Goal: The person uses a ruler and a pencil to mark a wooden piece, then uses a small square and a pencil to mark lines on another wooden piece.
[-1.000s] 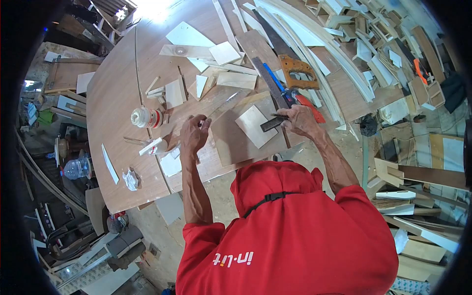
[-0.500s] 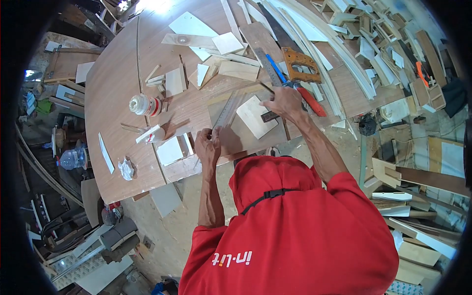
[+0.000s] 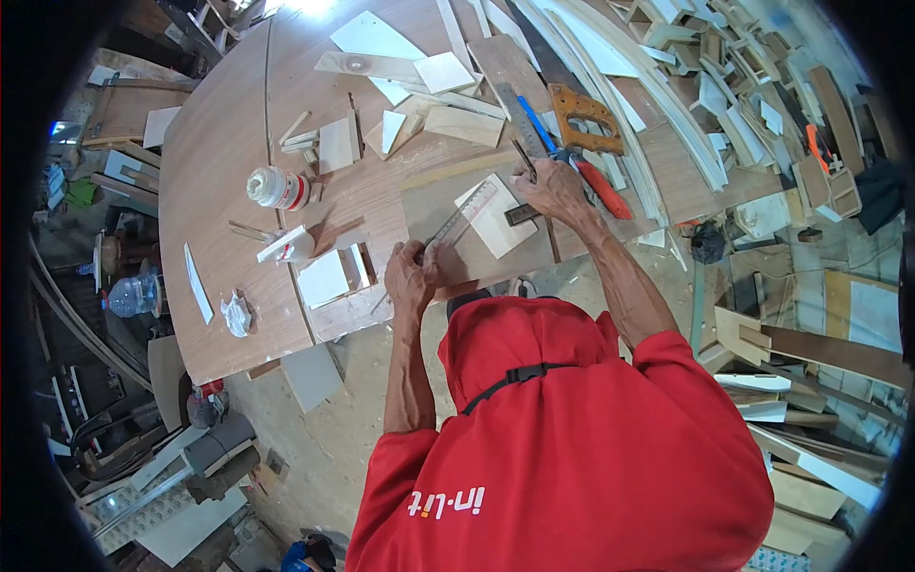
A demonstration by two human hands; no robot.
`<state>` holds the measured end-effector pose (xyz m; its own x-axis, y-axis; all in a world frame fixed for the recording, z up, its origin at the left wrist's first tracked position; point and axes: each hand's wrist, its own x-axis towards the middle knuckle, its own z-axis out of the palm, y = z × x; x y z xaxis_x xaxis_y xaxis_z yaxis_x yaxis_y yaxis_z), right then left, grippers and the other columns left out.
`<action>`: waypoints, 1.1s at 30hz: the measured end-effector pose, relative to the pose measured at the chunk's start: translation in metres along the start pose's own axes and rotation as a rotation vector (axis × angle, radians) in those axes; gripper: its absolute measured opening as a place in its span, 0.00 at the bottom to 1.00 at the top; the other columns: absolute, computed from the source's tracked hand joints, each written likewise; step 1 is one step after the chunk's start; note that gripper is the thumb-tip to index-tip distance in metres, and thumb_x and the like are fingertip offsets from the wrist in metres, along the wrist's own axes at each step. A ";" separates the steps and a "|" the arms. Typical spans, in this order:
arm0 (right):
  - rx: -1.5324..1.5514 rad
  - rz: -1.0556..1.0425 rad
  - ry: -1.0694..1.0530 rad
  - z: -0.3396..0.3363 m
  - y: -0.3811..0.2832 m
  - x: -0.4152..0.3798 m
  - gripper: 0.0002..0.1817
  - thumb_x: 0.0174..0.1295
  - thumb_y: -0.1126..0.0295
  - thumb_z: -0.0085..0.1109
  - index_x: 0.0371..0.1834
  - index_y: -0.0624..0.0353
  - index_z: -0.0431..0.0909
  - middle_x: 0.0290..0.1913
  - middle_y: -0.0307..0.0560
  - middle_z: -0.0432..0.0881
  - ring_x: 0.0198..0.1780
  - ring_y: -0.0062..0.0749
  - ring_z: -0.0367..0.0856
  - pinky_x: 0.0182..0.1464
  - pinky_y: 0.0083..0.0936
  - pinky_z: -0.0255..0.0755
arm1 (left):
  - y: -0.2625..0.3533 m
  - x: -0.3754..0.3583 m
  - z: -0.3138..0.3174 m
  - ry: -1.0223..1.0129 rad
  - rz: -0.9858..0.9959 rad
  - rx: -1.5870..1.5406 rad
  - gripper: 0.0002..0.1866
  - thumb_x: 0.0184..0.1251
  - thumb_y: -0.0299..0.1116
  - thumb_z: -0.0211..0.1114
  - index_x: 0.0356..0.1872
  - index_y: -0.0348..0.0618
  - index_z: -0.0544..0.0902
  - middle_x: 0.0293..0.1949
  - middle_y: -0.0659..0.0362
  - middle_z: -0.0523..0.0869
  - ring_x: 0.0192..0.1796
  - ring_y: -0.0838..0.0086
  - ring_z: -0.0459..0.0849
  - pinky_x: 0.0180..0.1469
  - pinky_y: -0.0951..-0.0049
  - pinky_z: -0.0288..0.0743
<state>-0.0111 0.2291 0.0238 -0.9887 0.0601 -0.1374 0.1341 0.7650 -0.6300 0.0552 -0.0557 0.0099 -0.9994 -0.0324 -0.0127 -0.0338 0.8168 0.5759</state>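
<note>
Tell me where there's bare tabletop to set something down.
Widest: the table's left side, from its left edge to the larger red-labelled jar. Smaller: between that jar and the large board under the ruler. Crowded: the far middle, with wood offcuts, and around the right hand, beside the handsaw and red-handled tool.

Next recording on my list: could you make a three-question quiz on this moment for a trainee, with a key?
1. Short answer: Which hand holds the ruler?
2. True or false: In this view, the ruler overlaps the pale wood piece.
3. Multiple choice: Of these, which is nearest to the right hand?
(a) jar
(b) wooden saw handle
(c) crumpled white item

Key
1. The left hand.
2. True.
3. b
</note>
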 end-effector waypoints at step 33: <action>-0.061 -0.064 -0.160 0.014 -0.010 0.008 0.18 0.56 0.53 0.66 0.49 0.44 0.88 0.40 0.55 0.89 0.46 0.49 0.87 0.52 0.41 0.79 | 0.023 0.007 0.036 0.068 0.284 0.200 0.20 0.63 0.43 0.67 0.56 0.57 0.84 0.49 0.58 0.80 0.56 0.60 0.73 0.57 0.49 0.64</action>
<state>-0.0196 0.2129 0.0188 -0.9710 -0.0890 -0.2217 0.0622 0.8019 -0.5942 0.0474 -0.0161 -0.0068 -0.9666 0.1795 0.1828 0.2375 0.8952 0.3771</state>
